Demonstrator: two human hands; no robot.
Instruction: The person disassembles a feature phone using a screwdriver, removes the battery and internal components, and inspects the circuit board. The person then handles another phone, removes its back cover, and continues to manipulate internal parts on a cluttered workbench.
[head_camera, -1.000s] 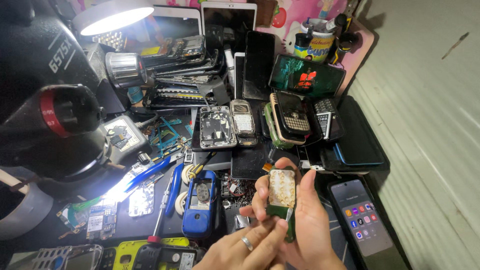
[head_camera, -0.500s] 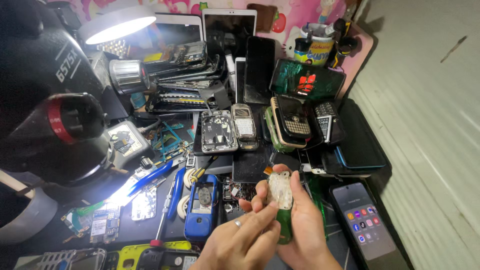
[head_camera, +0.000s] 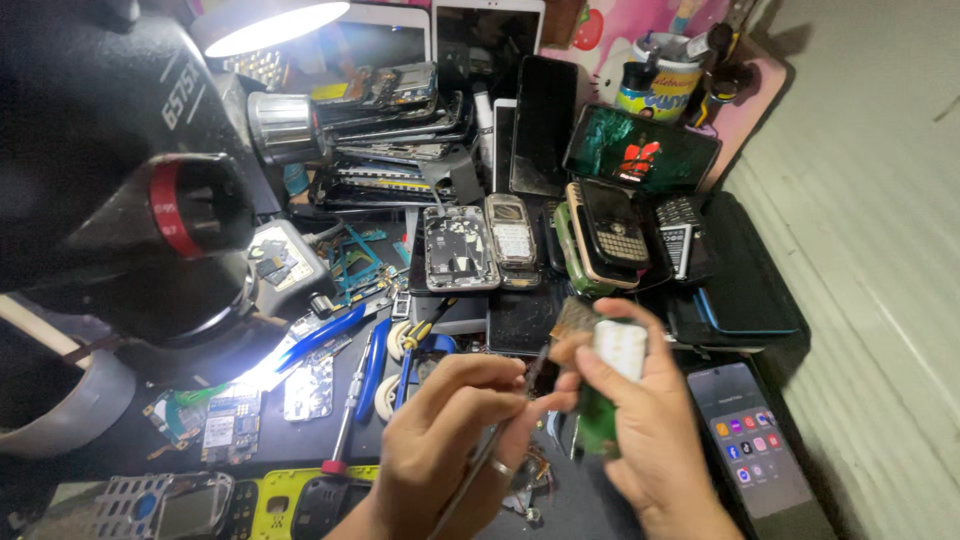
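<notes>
While lamp glare washes the left side, big black microscope head (head_camera: 130, 190) fills upper left over cluttered counter (head_camera: 600, 505). Stack of old phones and bare screens (head_camera: 500, 130) at the back, lit smartphone (head_camera: 752, 445) lower right, keypad handset (head_camera: 612, 235) mid-right. Blue pliers (head_camera: 325, 335) and red-tipped screwdriver (head_camera: 350, 425) left of the hands. Right hand (head_camera: 640, 430), grip closed on small green circuit board (head_camera: 605, 385), held up above the counter. Left hand (head_camera: 450, 445), ringed, grip pinched shut on thin metal tool (head_camera: 500, 440), tip touching the board. Motion-blurred.
</notes>
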